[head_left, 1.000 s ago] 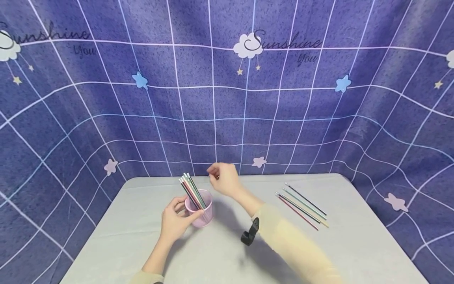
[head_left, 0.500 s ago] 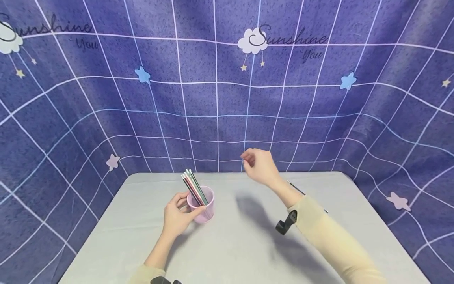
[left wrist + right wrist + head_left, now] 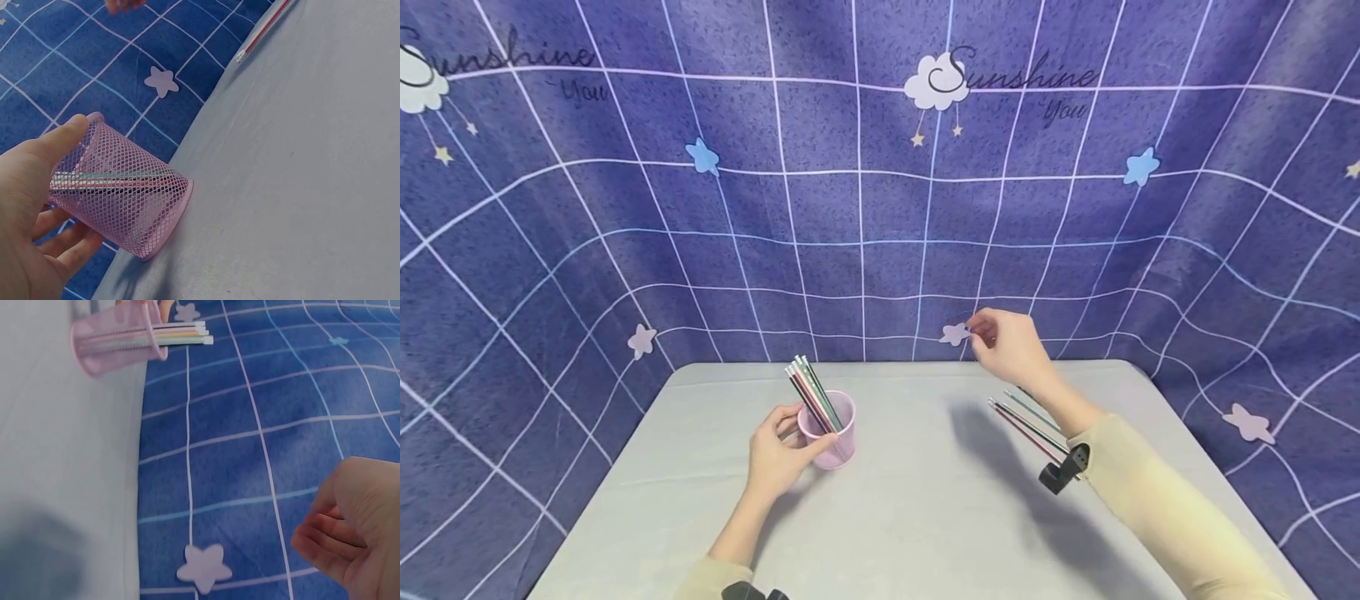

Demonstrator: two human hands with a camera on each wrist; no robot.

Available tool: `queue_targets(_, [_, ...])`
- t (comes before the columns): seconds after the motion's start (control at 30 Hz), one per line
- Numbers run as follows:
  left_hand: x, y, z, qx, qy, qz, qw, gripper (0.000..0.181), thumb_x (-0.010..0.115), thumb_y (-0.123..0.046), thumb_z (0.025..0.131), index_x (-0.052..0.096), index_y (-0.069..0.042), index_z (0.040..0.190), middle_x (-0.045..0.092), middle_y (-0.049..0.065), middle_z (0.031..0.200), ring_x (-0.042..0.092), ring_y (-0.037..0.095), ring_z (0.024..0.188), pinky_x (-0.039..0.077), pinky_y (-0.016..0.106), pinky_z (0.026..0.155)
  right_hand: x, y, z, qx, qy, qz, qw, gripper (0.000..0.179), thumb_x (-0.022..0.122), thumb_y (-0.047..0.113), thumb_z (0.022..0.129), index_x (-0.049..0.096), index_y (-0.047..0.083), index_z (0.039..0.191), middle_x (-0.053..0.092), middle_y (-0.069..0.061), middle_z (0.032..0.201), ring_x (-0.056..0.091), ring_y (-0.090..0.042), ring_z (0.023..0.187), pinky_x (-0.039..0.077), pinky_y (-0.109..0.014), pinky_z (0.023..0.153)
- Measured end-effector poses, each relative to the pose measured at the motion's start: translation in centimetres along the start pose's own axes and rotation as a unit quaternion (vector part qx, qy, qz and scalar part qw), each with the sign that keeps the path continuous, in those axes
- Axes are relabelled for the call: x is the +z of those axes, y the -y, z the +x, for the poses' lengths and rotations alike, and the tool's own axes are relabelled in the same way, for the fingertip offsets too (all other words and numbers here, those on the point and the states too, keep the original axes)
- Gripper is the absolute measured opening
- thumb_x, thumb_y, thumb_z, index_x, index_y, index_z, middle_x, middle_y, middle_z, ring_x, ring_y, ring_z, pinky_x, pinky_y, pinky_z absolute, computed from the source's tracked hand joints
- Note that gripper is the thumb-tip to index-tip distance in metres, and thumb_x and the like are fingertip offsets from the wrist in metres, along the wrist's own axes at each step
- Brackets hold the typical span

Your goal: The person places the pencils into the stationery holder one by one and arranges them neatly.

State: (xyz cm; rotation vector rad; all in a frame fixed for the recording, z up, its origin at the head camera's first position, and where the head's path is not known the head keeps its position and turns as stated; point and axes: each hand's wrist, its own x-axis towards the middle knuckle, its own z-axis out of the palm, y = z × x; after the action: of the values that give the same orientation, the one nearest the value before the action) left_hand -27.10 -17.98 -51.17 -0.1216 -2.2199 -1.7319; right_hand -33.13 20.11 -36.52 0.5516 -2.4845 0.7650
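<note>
My left hand [image 3: 772, 454] grips a pink mesh pencil cup [image 3: 846, 443] on the table, thumb at the near side of the rim and fingers around the far side. Several striped pencils [image 3: 811, 393] lean out of the cup toward the left, white ends up. In the left wrist view, the cup's mesh wall [image 3: 134, 206] shows the pencils inside. My right hand [image 3: 1013, 348] is raised above the back right of the table, its fingers loosely curled with nothing visible between them. Below it lie several loose pencils [image 3: 1026, 427], partly hidden by the forearm.
A pale cloth covers the table [image 3: 910, 517]. Behind it and at both sides hangs a blue-purple curtain [image 3: 820, 267] with grid lines, stars and clouds. A black strap device [image 3: 1062, 472] sits on the right wrist.
My right hand has moved right from close beside the cup to over the loose pencils. The left hand keeps holding the cup, and the head view has shifted slightly.
</note>
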Motion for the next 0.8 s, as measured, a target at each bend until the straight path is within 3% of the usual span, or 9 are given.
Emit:
queue_targets(0.2, [-0.2, 0.0, -0.1, 0.007, 0.002, 0.008, 0.9999, 0.065, 0.1, -0.011, 0.072, 0.067, 0.002, 0.126, 0.076, 0.026, 0.124, 0.075, 0.042, 0.117, 0.068, 0.037, 0.096, -0.8, -2.0, -1.7, 0.009, 0.004, -0.027, 0.9996, 0.016, 0.067, 0.003, 0.09, 0.076, 0.002, 0.104, 0.08, -0.011, 0.087, 0.075, -0.023, 0.074, 0.066, -0.043, 0.071])
queue_targets(0.4, [-0.3, 0.0, -0.2, 0.017, 0.001, 0.009, 0.9998, 0.064, 0.1, -0.012, 0.072, 0.067, 0.002, 0.125, 0.077, 0.025, 0.122, 0.075, 0.043, 0.116, 0.068, 0.038, 0.096, -0.9, -4.1, -3.8, 0.008, 0.002, -0.036, 0.9993, 0.014, 0.07, 0.002, 0.088, 0.076, 0.001, 0.1, 0.079, -0.009, 0.081, 0.075, -0.021, 0.07, 0.065, -0.035, 0.064])
queue_targets(0.8, [-0.2, -0.1, -0.2, 0.008, -0.001, 0.007, 0.9999, 0.067, 0.101, -0.014, 0.072, 0.067, 0.001, 0.127, 0.076, 0.025, 0.124, 0.075, 0.043, 0.118, 0.067, 0.041, 0.098, -1.0, -6.8, -7.1, 0.014, 0.032, -0.052, 0.998, 0.014, 0.068, -0.001, 0.086, 0.075, 0.0, 0.098, 0.077, -0.006, 0.076, 0.071, -0.017, 0.066, 0.063, -0.032, 0.06])
